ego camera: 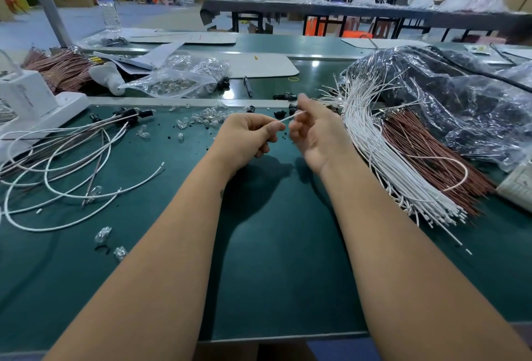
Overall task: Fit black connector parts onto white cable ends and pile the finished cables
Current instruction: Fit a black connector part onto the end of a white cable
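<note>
both forearms reach over green mat, left hand pinches white cable, right hand blurred, grip unclear, beside white cable bundle.

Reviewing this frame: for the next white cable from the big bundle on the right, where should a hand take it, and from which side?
Judging by their pose, take one near the plain cut ends, which fan apart at the near edge of the white cable bundle, coming from the near side. The far ends are tangled with metal terminals. The left hand already pinches a white cable; the right hand is freer.
</note>
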The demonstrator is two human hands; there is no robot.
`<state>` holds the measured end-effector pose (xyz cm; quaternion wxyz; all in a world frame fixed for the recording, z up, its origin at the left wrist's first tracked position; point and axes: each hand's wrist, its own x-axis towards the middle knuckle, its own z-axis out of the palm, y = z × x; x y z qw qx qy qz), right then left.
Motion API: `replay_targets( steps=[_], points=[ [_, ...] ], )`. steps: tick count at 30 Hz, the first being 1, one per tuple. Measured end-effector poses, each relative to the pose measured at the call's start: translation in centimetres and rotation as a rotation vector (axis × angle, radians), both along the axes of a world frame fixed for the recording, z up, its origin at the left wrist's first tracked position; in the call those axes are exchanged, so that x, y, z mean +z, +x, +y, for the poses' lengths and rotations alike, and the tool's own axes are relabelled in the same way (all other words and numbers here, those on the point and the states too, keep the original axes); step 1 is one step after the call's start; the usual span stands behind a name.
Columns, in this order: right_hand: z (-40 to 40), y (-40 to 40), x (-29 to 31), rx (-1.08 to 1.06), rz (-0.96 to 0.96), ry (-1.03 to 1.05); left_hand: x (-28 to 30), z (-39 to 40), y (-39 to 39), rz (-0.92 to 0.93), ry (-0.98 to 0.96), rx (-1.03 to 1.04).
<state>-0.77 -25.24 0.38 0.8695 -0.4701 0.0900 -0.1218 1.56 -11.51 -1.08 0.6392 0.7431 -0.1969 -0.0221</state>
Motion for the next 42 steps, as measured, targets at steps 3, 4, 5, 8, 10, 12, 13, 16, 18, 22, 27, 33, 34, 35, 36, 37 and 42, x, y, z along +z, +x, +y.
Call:
replay_targets(
  steps=[3, 4, 5, 8, 10, 12, 13, 16, 18, 22, 27, 33, 34, 35, 36, 37, 42],
  points=[
    [1.1, 0.4, -0.8, 0.04, 0.027, -0.351, 0.0, 0.1, 0.0, -0.014, 0.018, 0.014],
    [1.3, 0.5, -1.0, 0.019, 0.018, -0.387, 0.0, 0.2, 0.1, -0.006, 0.013, 0.03],
    [1.3, 0.5, -1.1, -0.009, 0.01, -0.387, 0.0, 0.3, 0.2, 0.011, 0.0, 0.049],
    [1.0, 0.5, -1.0, -0.077, 0.01, -0.272, 0.0, 0.5, 0.4, 0.044, -0.05, 0.09],
    [0.7, 0.4, -0.9, -0.065, 0.005, -0.177, 0.0, 0.6, 0.4, 0.034, -0.07, 0.116],
    [0.7, 0.2, -0.7, -0.013, -0.003, -0.146, 0.0, 0.7, 0.4, 0.029, -0.085, 0.132],
    [0.8, 0.1, -0.7, 0.019, -0.008, -0.161, 0.1, 0.7, 0.4, 0.031, -0.089, 0.131],
    [1.1, 0.0, -0.7, 0.07, -0.018, -0.22, 0.1, 0.6, 0.4, 0.047, -0.106, 0.117],
    [1.2, 0.1, -0.7, 0.072, -0.021, -0.201, 0.1, 0.7, 0.4, 0.064, -0.127, 0.12],
    [1.0, 0.2, -0.7, 0.044, -0.045, -0.13, 0.3, 0.7, 0.3, 0.136, -0.225, 0.077],
    [0.6, 0.1, -0.6, 0.0, -0.075, -0.075, 0.3, 0.8, 0.2, 0.105, -0.307, 0.042],
    [1.1, -0.2, -0.6, -0.028, -0.112, -0.295, 0.3, 1.1, 0.0, 0.016, -0.208, 0.169],
    [1.2, -0.2, -0.6, -0.037, -0.118, -0.336, 0.2, 1.1, 0.1, 0.001, -0.187, 0.181],
    [1.3, -0.2, -0.6, -0.044, -0.12, -0.374, 0.2, 1.0, 0.1, -0.021, -0.16, 0.194],
    [1.3, -0.2, -0.6, -0.049, -0.12, -0.41, 0.2, 1.0, 0.1, -0.044, -0.135, 0.211],
    [1.3, -0.2, -0.6, -0.05, -0.116, -0.443, 0.2, 1.0, 0.1, -0.059, -0.119, 0.229],
    [1.3, -0.4, -0.6, -0.046, -0.109, -0.513, 0.2, 1.1, 0.1, -0.067, -0.102, 0.264]
  ],
)
